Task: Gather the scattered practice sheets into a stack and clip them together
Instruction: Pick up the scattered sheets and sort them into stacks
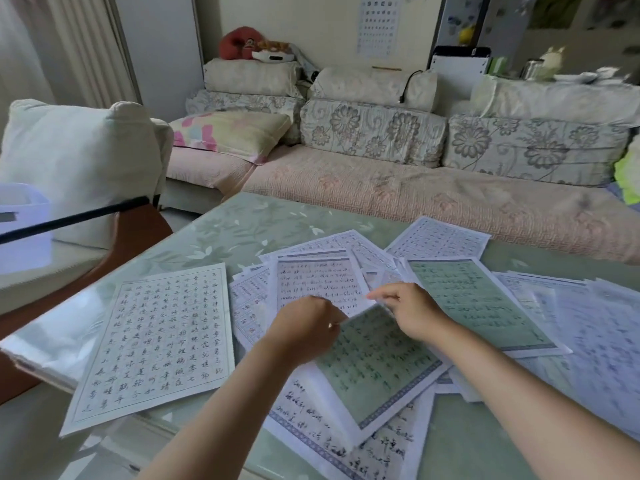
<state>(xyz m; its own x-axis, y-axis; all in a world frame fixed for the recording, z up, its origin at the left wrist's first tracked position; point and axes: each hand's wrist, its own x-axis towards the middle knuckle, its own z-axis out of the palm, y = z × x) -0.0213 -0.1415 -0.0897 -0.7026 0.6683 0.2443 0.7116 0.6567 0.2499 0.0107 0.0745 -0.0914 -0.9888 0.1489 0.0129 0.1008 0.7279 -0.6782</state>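
**Desk:** What have the hands got?

**Photographer:** Both grip one green sheet (377,368) by its far edge, tilted up over the pile. The left hand (304,327) curls its fingers round the far-left corner. The right hand (405,313) pinches the far-right corner between thumb and fingertips.

**Desk:** Any writing legible?

**Photographer:** Every sheet carries columns of handwritten Chinese characters, too small or blurred to read. The clearest is the gridded sheet (156,341) at 9 o'clock, lying alone. An eye chart (377,22) on the wall at 12 o'clock shows rows of symbols, also blurred.

**Desk:** Count them.

**Photographer:** Two green: the held one and a second green sheet (478,303) at 2 o'clock. One pink sheet (318,282) at 12 o'clock, just beyond the hands. One bordered sheet (346,441) with brush script at 6 o'clock, under the held one. One white sheet (440,239) at 1 o'clock, farthest out. More overlap at 3 o'clock, blurred, so the total cannot be told.

**Desk:** Room to work?

**Photographer:** Bare table (225,230) from 10 to 12 o'clock, up to the far edge, and a strip at 5 o'clock beside the right forearm. The gridded sheet's near corner reaches the table's left edge. A sofa (381,188) runs beyond the far edge.
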